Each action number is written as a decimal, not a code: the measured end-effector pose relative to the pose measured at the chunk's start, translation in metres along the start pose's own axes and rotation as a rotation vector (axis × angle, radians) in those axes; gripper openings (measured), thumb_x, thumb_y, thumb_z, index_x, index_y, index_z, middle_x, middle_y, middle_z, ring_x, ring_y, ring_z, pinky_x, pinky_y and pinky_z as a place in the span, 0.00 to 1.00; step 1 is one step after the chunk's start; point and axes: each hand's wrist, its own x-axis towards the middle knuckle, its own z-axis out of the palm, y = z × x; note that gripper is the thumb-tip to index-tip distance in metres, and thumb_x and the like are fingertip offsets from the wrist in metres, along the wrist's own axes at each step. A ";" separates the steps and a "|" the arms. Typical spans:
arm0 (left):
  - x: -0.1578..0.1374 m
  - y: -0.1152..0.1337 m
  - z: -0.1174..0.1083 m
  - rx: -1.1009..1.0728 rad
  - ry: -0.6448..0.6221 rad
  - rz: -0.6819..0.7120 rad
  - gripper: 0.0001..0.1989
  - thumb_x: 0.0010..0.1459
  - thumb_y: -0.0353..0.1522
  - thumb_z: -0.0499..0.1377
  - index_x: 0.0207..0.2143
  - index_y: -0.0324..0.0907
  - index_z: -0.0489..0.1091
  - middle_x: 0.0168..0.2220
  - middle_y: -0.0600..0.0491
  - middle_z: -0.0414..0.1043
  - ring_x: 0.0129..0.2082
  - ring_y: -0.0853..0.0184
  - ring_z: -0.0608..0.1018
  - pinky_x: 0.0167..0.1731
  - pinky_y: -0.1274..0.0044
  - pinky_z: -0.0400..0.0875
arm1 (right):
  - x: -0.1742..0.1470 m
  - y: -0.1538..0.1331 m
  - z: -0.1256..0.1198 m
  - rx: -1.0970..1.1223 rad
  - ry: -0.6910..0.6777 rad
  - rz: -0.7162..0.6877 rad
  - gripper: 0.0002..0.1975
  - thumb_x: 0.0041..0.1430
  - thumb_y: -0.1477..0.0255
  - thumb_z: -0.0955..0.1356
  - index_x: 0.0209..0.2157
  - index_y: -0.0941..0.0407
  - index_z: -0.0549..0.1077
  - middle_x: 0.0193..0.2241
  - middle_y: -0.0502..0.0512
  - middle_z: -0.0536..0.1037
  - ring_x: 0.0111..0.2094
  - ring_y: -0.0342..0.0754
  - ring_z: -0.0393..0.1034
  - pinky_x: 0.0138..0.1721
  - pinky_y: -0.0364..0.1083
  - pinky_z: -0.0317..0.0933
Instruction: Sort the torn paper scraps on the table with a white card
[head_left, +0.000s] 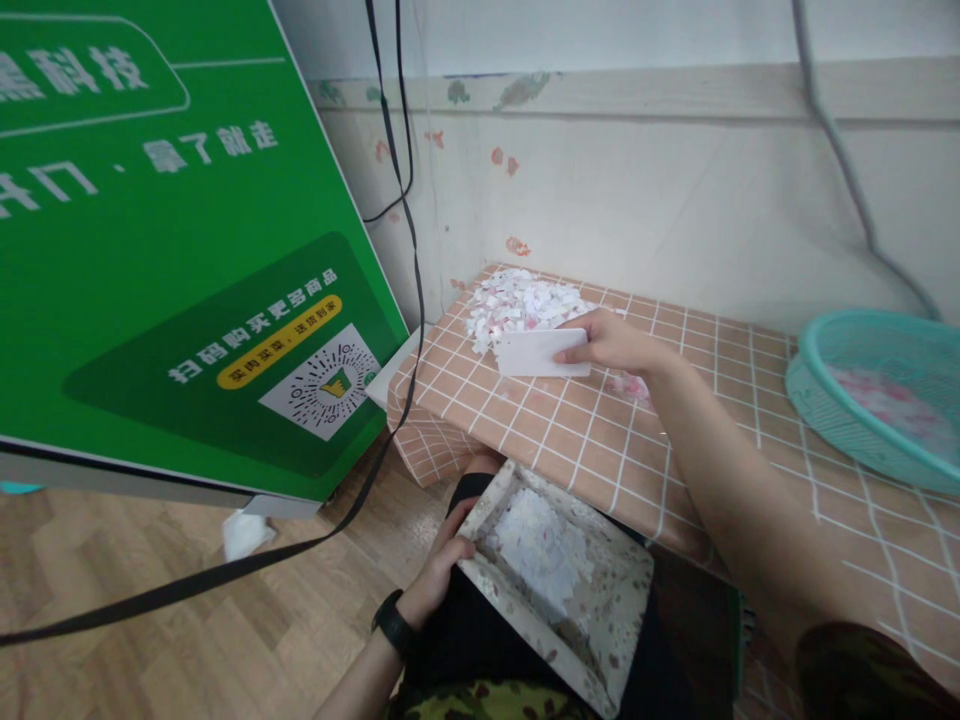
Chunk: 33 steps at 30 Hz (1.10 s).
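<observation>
Many small paper scraps (525, 296), mostly white with touches of pink, lie heaped near the far left corner of the table (540, 430), close to the wall. One white card (536, 354) stands on its long edge or nearly so along the near side of that heap; I cannot tell whether its lower edge touches the surface. My right hand (619, 342) pinches the card by its right end, thumb on the near face. Below my right wrist, a few pink scraps (631, 387) lie on the brown cloth with its white grid.

My left hand (442, 562) grasps the left edge of a pale, brown-speckled tray (624, 592), which sits tilted over my lap, just beneath the table's near edge. More white scraps (536, 545) lie inside it, toward the far end. I wear a black watch (394, 625) on my left wrist and a camouflage sleeve (862, 660) on my right arm.

Farther right on the table is a turquoise basket (829, 415) holding pink and white pieces (892, 405). Behind, a grey cable (847, 180) runs down the stained wall (675, 220). To my left leans a green panel (150, 270) with white lettering and a round code, crossed nearby by a black strap (417, 270). Something white (246, 533) lies on the wood-patterned floor (135, 590).
</observation>
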 end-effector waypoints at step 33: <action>0.002 -0.004 -0.001 -0.017 -0.006 0.026 0.29 0.46 0.30 0.54 0.54 0.43 0.70 0.54 0.51 0.73 0.56 0.49 0.68 0.56 0.64 0.56 | 0.003 0.000 0.010 -0.045 -0.177 -0.072 0.14 0.48 0.67 0.70 0.36 0.59 0.80 0.33 0.51 0.81 0.34 0.46 0.73 0.38 0.44 0.65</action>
